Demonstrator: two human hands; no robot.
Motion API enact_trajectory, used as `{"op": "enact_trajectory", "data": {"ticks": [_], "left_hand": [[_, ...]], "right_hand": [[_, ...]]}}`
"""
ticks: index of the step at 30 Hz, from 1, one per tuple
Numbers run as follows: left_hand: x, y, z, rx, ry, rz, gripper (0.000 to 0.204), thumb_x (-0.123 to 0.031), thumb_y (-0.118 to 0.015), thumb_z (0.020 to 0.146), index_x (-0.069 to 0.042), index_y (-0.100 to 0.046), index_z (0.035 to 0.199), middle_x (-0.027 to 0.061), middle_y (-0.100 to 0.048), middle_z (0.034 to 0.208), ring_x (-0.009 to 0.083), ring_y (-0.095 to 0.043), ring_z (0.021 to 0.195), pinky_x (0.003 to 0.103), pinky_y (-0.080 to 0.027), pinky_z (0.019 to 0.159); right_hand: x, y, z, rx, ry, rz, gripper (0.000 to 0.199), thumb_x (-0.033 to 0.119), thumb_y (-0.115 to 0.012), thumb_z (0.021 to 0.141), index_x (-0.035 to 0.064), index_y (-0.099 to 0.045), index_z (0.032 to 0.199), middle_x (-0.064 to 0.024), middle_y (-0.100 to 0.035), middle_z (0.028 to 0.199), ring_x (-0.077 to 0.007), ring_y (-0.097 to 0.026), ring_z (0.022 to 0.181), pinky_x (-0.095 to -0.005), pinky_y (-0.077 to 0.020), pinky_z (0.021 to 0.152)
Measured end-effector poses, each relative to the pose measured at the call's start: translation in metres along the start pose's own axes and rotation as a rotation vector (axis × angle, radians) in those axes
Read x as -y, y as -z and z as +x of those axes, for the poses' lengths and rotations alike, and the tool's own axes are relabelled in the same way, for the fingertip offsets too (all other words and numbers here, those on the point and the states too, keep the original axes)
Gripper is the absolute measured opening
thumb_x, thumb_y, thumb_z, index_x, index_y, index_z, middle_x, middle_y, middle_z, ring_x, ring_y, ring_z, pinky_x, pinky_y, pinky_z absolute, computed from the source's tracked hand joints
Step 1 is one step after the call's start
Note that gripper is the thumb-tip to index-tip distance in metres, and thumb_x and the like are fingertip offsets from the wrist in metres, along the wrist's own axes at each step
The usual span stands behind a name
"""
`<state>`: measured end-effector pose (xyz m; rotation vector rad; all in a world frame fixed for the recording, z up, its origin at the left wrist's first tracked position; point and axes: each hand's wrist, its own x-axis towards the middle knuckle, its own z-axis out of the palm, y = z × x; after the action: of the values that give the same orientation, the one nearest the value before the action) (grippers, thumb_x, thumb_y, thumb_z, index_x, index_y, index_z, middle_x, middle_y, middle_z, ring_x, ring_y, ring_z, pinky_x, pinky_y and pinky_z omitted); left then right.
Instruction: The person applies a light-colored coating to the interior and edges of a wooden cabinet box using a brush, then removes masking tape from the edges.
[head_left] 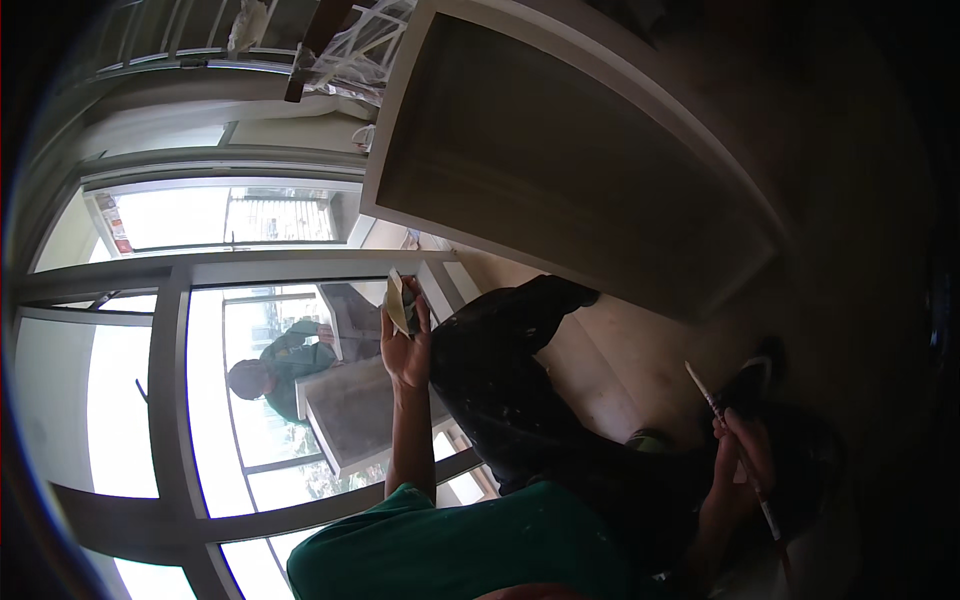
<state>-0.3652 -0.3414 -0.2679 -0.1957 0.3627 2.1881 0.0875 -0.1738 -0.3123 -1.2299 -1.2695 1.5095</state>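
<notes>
1. The right hand (748, 450) is closed around a slim brush-like stick (706, 394), fingers curled against the shaft with little or no gap.
2. The stick's long axis slants from upper left to lower right; its pale, tapered end projects past the fingers, up and left, and its reddish tail runs down behind the hand.
3. That pale end appears just below the near corner of a framed panel (570, 170). The right hand is nearer to this corner than the left; whether the end touches it in depth, I cannot tell.
4. The left hand (405, 350) is raised well apart, its fingers partly bent around a cream-coloured piece (396, 300), thin and curved like a leaf; a grey-green lump (410, 312) sits against it, its kind unclear.
5. The panel has a dark, matte, slightly streaked face within a pale, smooth border.
6. Left of the body, a glass pane (220, 400) in grey framing shows a green-shirted figure, probably a reflection.
7. Crumpled clear plastic sheeting (350, 60) hangs near the panel's upper left; below are dark, pale-flecked trousers (500, 400) and a smooth beige floor (610, 370).
</notes>
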Motion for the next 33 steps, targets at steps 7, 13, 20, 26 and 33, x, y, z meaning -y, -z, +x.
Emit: {"op": "enact_trajectory", "data": {"ticks": [7, 13, 20, 26, 33], "left_hand": [[0.005, -0.004, 0.004, 0.032, 0.024, 0.0, 0.05, -0.023, -0.041, 0.108, 0.002, -0.039, 0.151, 0.0209, -0.045, 0.152, 0.0334, -0.039, 0.146, 0.05, -0.028, 0.124], [-0.005, 0.008, 0.008, 0.07, 0.07, -0.017, 0.051, -0.022, -0.04, 0.108, 0.0, -0.035, 0.154, 0.022, -0.037, 0.158, 0.0328, -0.033, 0.149, 0.051, -0.027, 0.125], [-0.012, 0.011, 0.005, 0.097, 0.035, -0.014, 0.052, -0.018, -0.04, 0.108, -0.001, -0.031, 0.156, 0.0226, -0.034, 0.16, 0.035, -0.032, 0.149, 0.052, -0.028, 0.125], [-0.019, 0.017, 0.006, 0.126, 0.011, 0.093, 0.056, -0.023, -0.04, 0.109, 0.001, -0.024, 0.157, 0.023, -0.031, 0.161, 0.0371, -0.028, 0.151, 0.054, -0.023, 0.126], [0.007, 0.007, -0.018, 0.194, 0.032, 0.565, 0.058, -0.041, -0.037, 0.11, 0.001, -0.039, 0.151, 0.0193, -0.044, 0.154, 0.0378, -0.04, 0.144, 0.061, -0.027, 0.123]], "right_hand": [[0.012, 0.005, 0.003, 0.038, -0.06, -0.097, 0.02, 0.001, -0.059, 0.098, -0.0091, -0.069, 0.113, -0.0152, -0.068, 0.1, -0.0214, -0.067, 0.094, -0.0317, -0.0547, 0.085], [0.002, -0.001, 0.003, -0.03, -0.038, 0.008, 0.02, -0.007, -0.065, 0.091, -0.0055, -0.071, 0.11, -0.0154, -0.073, 0.1, -0.0214, -0.07, 0.097, -0.0302, -0.0558, 0.084], [-0.002, -0.003, 0.003, -0.015, -0.005, 0.039, 0.021, -0.006, -0.064, 0.092, -0.0069, -0.07, 0.112, -0.0156, -0.072, 0.101, -0.0198, -0.07, 0.093, -0.0299, -0.0558, 0.085], [-0.005, 0.0, -0.003, -0.091, 0.003, 0.202, 0.02, 0.001, -0.062, 0.096, -0.0086, -0.069, 0.112, -0.0176, -0.07, 0.102, -0.022, -0.07, 0.091, -0.0356, -0.0581, 0.085], [-0.004, -0.005, -0.014, -0.126, 0.046, 0.179, 0.023, 0.006, -0.064, 0.096, -0.011, -0.07, 0.111, -0.019, -0.072, 0.094, -0.0246, -0.072, 0.084, -0.0356, -0.0593, 0.081]]}}
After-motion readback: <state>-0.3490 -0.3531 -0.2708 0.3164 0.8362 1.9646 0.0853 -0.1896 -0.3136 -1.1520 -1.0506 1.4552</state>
